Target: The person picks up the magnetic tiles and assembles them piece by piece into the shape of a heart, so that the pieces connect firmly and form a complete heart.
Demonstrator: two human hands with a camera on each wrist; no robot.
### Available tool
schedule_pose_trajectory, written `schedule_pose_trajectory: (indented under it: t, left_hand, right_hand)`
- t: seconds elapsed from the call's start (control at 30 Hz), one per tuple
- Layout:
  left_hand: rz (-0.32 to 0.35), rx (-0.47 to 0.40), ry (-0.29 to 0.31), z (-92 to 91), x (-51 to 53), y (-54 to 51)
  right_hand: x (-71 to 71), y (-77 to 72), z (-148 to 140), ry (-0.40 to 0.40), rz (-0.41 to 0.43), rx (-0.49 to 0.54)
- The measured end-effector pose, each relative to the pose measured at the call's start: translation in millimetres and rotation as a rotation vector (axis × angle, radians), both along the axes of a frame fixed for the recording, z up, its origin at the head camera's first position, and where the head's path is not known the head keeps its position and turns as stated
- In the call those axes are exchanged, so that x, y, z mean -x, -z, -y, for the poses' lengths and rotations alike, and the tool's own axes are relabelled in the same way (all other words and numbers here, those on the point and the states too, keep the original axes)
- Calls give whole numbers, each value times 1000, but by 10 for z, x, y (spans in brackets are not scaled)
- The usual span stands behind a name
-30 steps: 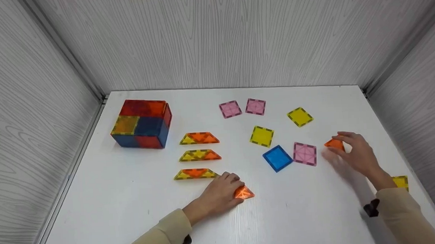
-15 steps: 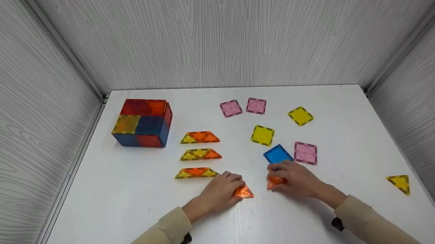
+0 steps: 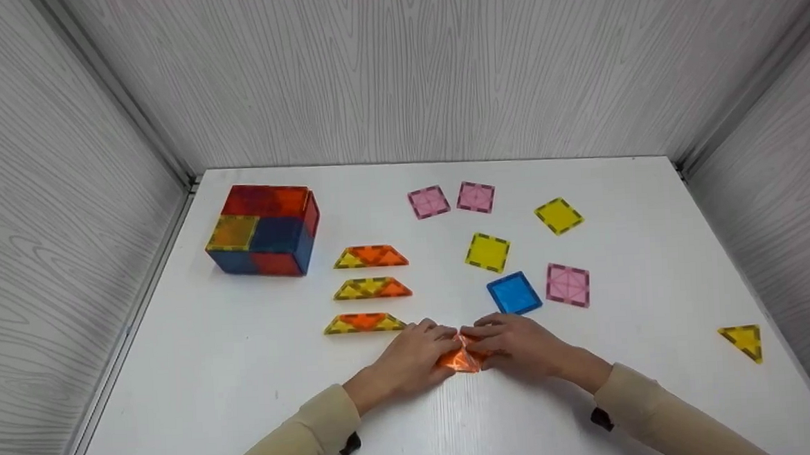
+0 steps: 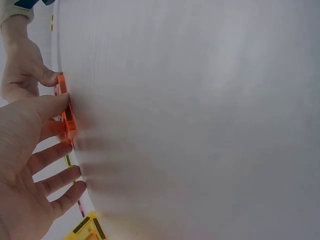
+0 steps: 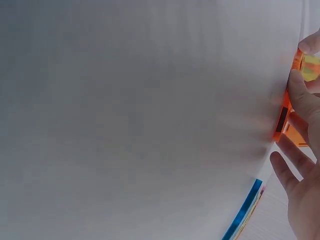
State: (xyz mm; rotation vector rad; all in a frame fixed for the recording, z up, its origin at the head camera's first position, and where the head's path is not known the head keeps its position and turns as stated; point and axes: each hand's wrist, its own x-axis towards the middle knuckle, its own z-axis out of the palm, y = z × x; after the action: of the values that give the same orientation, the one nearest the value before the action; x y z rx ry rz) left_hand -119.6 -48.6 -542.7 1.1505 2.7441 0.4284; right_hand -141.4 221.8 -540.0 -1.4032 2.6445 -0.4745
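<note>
My left hand (image 3: 405, 361) pinches an orange triangular magnetic tile (image 3: 459, 360) between thumb and forefinger, low over the white table. From the right, my right hand (image 3: 528, 346) pinches a second orange triangular magnetic tile (image 5: 280, 129). The two tiles meet edge to edge, or very nearly; fingers cover part of both. In the left wrist view, the left hand's other fingers are spread. Just beyond the left hand lie three trapezoids of yellow and orange triangles: a near one (image 3: 363, 322), a middle one (image 3: 372, 289) and a far one (image 3: 370, 256).
A box of red, blue and yellow tiles (image 3: 273, 227) stands at the back left. Beyond the right hand lie a blue square (image 3: 514, 293), a pink square (image 3: 567, 285) and a yellow square (image 3: 487, 252). A yellow triangle (image 3: 745, 341) lies far right.
My right hand has brought its orange triangle leftward from the right side to the one in my left hand. The blue square has shifted slightly. My left hand has stayed nearly still.
</note>
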Motion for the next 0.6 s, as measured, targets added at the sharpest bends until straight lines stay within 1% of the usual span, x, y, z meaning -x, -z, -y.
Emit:
schedule_pose_trajectory:
  t: [0.07,0.1,0.2,0.33,0.47,0.6]
  left_hand:
    - [12,2,3,-3,7,3]
    - [16,4,6,-4,8,2]
    - [35,6,9,-7,9,-3]
    - [46,5,7,2,4,-14]
    - [49,6,13,14,10,-21]
    - [57,1,17,17,27,-15]
  right_hand:
    - [-22,-26,-46,21,-27,22]
    - [-34,-44,-94,49,-42,45]
    - [-47,-106,-351,170,-109,160]
    - [-36,-169,-868,387,-216,321]
    - [-84,-236,-1437,596,-286,380]
    - [-184,-246,-2034,752,-330,419]
